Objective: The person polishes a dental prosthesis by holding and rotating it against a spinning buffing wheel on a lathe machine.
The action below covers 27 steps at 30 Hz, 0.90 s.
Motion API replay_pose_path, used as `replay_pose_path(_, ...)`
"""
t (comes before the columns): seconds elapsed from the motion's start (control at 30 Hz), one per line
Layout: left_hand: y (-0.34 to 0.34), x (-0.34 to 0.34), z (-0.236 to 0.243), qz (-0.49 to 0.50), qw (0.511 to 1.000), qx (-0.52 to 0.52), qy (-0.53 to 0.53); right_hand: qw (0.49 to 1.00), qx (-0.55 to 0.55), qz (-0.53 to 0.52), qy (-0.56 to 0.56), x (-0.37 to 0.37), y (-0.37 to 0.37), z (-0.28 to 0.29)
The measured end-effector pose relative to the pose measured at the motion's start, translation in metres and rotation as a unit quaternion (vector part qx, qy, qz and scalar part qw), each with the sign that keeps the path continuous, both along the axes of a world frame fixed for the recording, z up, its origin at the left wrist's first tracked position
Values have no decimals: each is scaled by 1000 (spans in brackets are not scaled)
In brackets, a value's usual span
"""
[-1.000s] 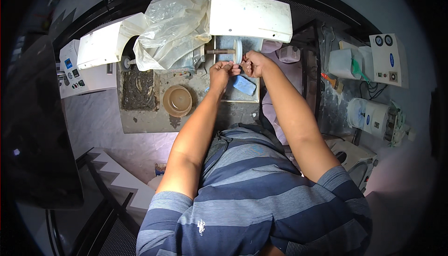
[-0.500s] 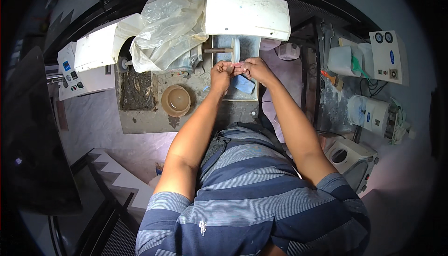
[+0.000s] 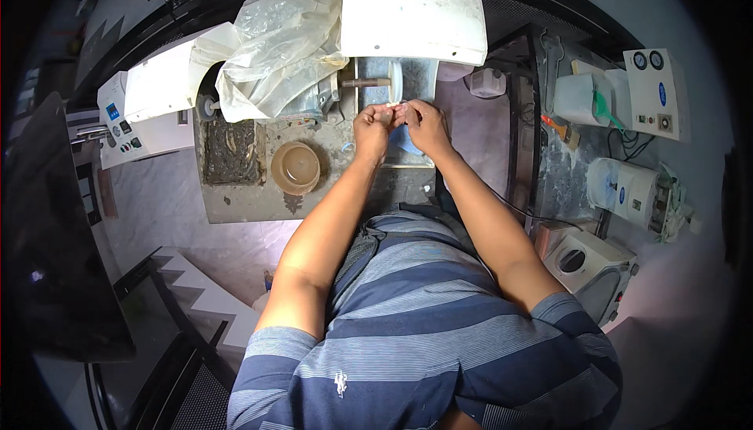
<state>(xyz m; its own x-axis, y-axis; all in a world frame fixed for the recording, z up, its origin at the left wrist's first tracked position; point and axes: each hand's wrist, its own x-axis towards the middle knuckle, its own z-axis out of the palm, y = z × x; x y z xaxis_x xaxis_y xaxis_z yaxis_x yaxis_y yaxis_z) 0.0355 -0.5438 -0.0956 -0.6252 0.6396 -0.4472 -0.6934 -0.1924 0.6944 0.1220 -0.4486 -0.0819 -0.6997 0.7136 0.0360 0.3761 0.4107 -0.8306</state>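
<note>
My left hand (image 3: 371, 133) and my right hand (image 3: 428, 130) meet just in front of a pale polishing wheel (image 3: 396, 78) on a brown spindle (image 3: 365, 82). Both are closed at the fingertips. Pinched between them is a small pink-and-white piece (image 3: 394, 106), mostly hidden by the fingers, too small for its exact kind to show. It sits at the wheel's near edge; contact with the wheel cannot be made out. A blue cloth (image 3: 405, 143) lies in the light tray (image 3: 423, 75) beneath my hands, partly covered by them.
Left of my hands stand a round brown bowl (image 3: 296, 169) and a trough of dark wet grit (image 3: 233, 154). Clear plastic sheeting (image 3: 278, 53) drapes the machine beside a white hood (image 3: 413, 22). At right are a brush (image 3: 560, 131) and a white gauge box (image 3: 656, 92).
My right hand has shifted slightly left and down and turned, its fingers now more curled. The piece shows less pink, and more of the blue cloth is covered.
</note>
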Motion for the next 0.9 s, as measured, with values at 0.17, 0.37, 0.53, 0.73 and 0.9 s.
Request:
replay_pose_path(0.17,6,-6,-6,0,999,-39,0,996,-69,-25,47,4,-11,-4)
replay_pose_path(0.37,3,-20,-11,-22,995,-93,21,992,-123,-21,29,-3,-18,6)
replay_pose_path(0.53,8,-17,-10,-44,994,-94,17,991,-120,-55,33,5,-16,-9)
replay_pose_path(0.73,0,-18,-25,-82,991,-81,62,935,-340,-97,42,7,-10,-11)
replay_pose_path(0.9,-1,-13,-18,-76,989,-65,106,848,-506,-131,89,16,-13,-3)
